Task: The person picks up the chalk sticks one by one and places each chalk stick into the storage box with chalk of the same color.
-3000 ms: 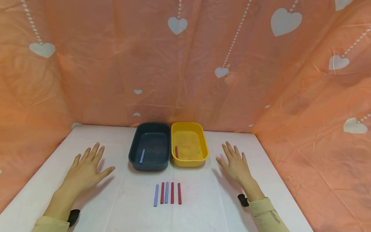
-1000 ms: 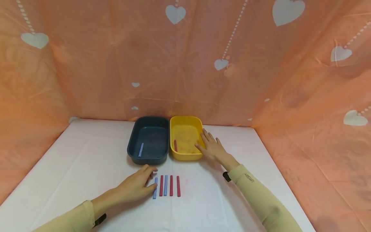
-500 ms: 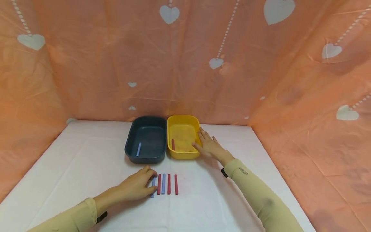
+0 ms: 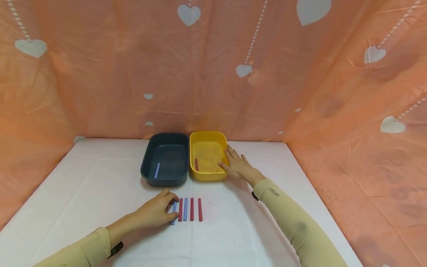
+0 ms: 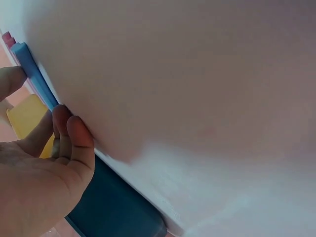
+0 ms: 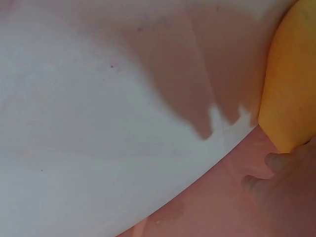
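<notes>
In the head view my left hand pinches the leftmost blue chalk stick lengthwise, thumb at the near end and fingertips at the far end. The left wrist view shows that blue stick between thumb and curled fingers. To its right lie a red stick, a second blue stick and two more red sticks, in a row on the white table. My right hand rests with extended fingers on the right rim of the yellow tray; the right wrist view shows part of both.
Left of the yellow tray, side by side with it, stands a dark blue tray holding one blue stick. One red stick lies in the yellow tray. An orange curtain with white hearts encloses the table's back and sides.
From their spread positions at the sides, both hands have moved inward. The left has closed its fingers on the leftmost blue chalk stick; the right has come onto the yellow tray's rim.
</notes>
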`<action>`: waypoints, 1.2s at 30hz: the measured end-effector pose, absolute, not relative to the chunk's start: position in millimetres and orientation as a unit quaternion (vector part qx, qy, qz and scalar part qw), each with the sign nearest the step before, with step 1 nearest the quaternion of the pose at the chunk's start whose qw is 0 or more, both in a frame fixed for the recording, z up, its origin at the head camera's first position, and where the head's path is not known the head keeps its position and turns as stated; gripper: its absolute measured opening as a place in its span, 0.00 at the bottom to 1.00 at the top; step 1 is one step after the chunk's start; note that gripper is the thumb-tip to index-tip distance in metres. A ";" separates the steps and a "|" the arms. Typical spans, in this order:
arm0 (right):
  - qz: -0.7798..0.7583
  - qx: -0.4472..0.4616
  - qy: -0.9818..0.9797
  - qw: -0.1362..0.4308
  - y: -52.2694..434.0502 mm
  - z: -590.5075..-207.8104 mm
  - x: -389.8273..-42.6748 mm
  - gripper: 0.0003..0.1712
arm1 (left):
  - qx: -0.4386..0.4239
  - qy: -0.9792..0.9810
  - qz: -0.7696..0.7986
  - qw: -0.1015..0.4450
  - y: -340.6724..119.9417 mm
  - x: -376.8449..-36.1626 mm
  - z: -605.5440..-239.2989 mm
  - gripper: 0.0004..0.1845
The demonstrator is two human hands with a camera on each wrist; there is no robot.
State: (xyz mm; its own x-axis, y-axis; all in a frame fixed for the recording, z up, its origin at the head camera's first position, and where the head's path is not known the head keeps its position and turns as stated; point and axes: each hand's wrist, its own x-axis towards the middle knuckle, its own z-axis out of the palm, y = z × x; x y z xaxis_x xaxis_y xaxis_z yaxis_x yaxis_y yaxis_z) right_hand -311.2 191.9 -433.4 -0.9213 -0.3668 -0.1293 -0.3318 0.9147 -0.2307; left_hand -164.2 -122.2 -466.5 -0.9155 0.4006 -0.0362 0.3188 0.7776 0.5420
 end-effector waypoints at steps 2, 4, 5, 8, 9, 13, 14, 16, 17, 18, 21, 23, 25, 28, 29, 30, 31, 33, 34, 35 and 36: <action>-0.103 -0.179 0.975 0.085 191.2 -432.8 -311.0 0.48 | 0.185 0.938 0.282 0.079 -122.0 -164.0 -466.0 0.21; -0.103 -0.179 0.975 0.083 190.9 -432.1 -310.6 0.48 | 0.182 0.935 0.292 0.082 -121.6 -163.8 -465.6 0.20; -0.103 -0.179 0.975 0.082 190.9 -432.1 -310.5 0.47 | 0.183 0.933 0.300 0.084 -121.4 -163.5 -465.2 0.20; -0.106 -0.177 0.975 0.078 191.2 -432.6 -310.7 0.47 | 0.183 0.926 0.318 0.086 -121.0 -163.3 -464.6 0.20; -0.108 -0.177 0.975 0.077 191.3 -432.9 -310.9 0.47 | 0.183 0.924 0.325 0.086 -121.0 -163.4 -464.2 0.20; -0.112 -0.176 0.975 0.077 191.9 -434.5 -311.0 0.46 | 0.175 0.918 0.345 0.088 -121.4 -162.9 -464.4 0.21; -0.112 -0.176 0.975 0.076 192.0 -434.8 -310.9 0.46 | 0.175 0.916 0.351 0.088 -121.5 -162.8 -464.6 0.21; -0.111 -0.176 0.975 0.076 192.1 -435.1 -310.6 0.46 | 0.173 0.911 0.363 0.090 -121.7 -162.5 -465.1 0.21; -0.111 -0.177 0.975 0.076 192.0 -435.2 -310.4 0.46 | 0.172 0.908 0.371 0.090 -121.7 -162.7 -465.6 0.22; -0.110 -0.178 0.975 0.076 191.8 -435.1 -310.3 0.46 | 0.171 0.906 0.377 0.090 -121.6 -162.6 -465.9 0.22; -0.107 -0.180 0.975 0.075 191.1 -434.1 -310.0 0.46 | 0.174 0.900 0.392 0.082 -121.2 -162.0 -466.2 0.22; -0.105 -0.182 0.975 0.075 190.5 -433.2 -309.5 0.46 | 0.182 0.895 0.401 0.072 -121.1 -161.1 -466.6 0.23; -0.104 -0.182 0.975 0.074 190.5 -432.9 -309.4 0.46 | 0.191 0.890 0.409 0.062 -120.9 -160.0 -466.9 0.23; -0.103 -0.183 0.975 0.075 190.6 -432.3 -309.1 0.46 | 0.198 0.880 0.429 0.056 -120.5 -159.1 -467.8 0.22; -0.102 -0.183 0.975 0.076 190.6 -432.6 -309.1 0.46 | 0.198 0.877 0.435 0.055 -120.3 -158.9 -468.1 0.22; -0.101 -0.182 0.975 0.077 190.6 -433.0 -309.4 0.46 | 0.197 0.874 0.440 0.054 -120.2 -158.8 -468.5 0.22; -0.100 -0.182 0.975 0.079 190.5 -432.7 -309.2 0.46 | 0.197 0.872 0.445 0.055 -120.1 -158.8 -468.6 0.22; -0.100 -0.180 0.975 0.081 189.9 -432.5 -309.2 0.46 | 0.197 0.869 0.452 0.054 -120.1 -158.9 -468.8 0.22; -0.100 -0.180 0.975 0.081 189.8 -432.4 -309.1 0.45 | 0.198 0.867 0.454 0.054 -120.2 -159.1 -468.8 0.21; -0.100 -0.179 0.975 0.080 189.8 -432.2 -309.0 0.45 | 0.199 0.866 0.455 0.053 -120.3 -159.2 -468.7 0.21; -0.100 -0.178 0.976 0.080 189.7 -431.7 -308.7 0.45 | 0.200 0.865 0.457 0.053 -120.5 -159.3 -468.7 0.21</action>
State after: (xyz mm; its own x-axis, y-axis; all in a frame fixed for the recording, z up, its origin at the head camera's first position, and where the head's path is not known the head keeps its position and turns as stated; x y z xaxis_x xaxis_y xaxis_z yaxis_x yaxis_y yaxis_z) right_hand -308.7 189.7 -431.7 -0.9236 -0.3640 -0.1206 -0.3319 0.9163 -0.2240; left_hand -159.3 -120.5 -468.7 -0.9143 0.3947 0.0909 0.2978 0.5028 0.8115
